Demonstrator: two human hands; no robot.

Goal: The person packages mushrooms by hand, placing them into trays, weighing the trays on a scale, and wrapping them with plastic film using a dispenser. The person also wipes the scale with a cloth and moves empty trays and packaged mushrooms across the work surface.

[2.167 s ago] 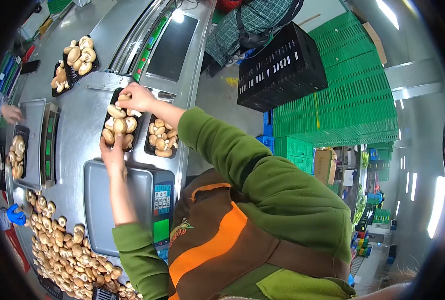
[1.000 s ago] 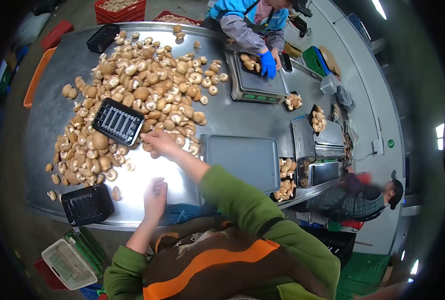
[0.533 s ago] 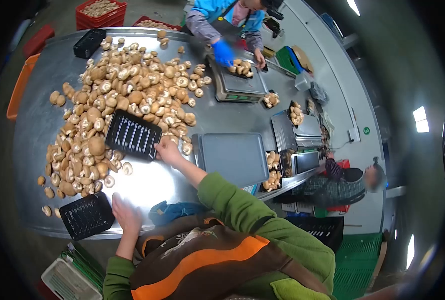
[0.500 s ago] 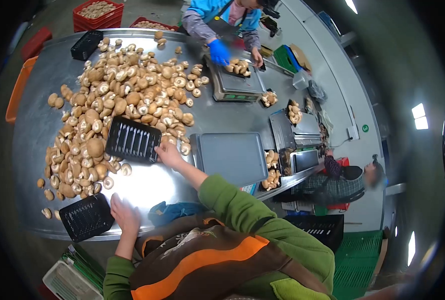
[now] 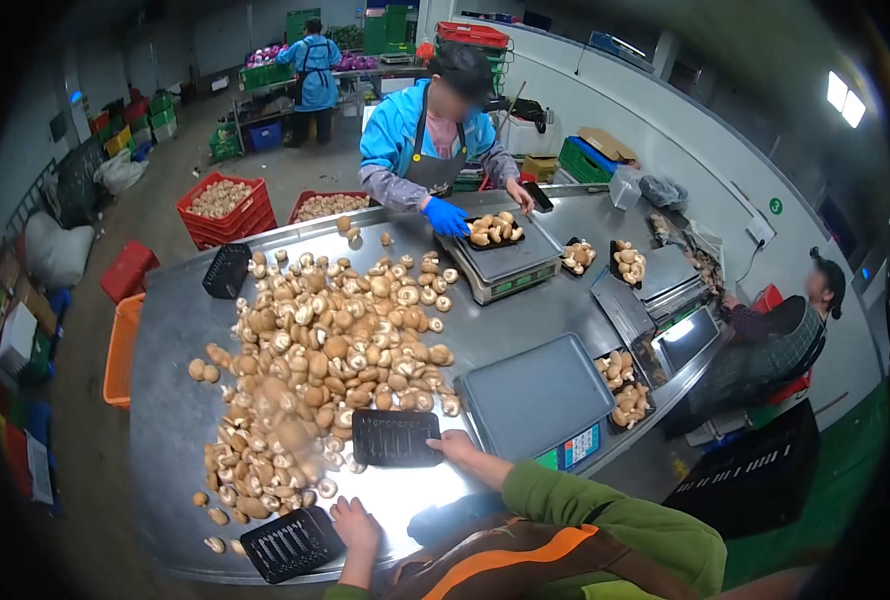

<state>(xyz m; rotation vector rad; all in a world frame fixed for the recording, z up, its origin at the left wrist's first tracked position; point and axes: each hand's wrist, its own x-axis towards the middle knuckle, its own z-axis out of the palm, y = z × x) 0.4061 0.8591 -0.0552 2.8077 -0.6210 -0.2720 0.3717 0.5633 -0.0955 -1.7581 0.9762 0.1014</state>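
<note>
A black plastic tray (image 5: 396, 438) is pinched at its right edge by my right hand (image 5: 452, 448), over the near right side of a large heap of brown mushrooms (image 5: 335, 345). My left hand (image 5: 356, 524) has its fingers apart on the metal table, holding nothing. Beside it, a second empty black tray (image 5: 291, 545) lies at the table's near edge. Right of my right hand, an empty grey platter (image 5: 537, 395) rests on a scale with a keypad (image 5: 582, 446).
Across the metal table (image 5: 180, 345), a co-worker's blue-gloved hand (image 5: 446, 217) touches a mushroom-filled tray (image 5: 495, 232) on another scale. Another black tray (image 5: 227, 271) lies at the far left corner. Filled trays (image 5: 630, 404) lie right of the grey platter. Another person (image 5: 785, 335) is at the right.
The view has tilted up and shifted, showing more of the room. My right hand still holds its tray, now held closer to level. My left hand remains beside the near tray.
</note>
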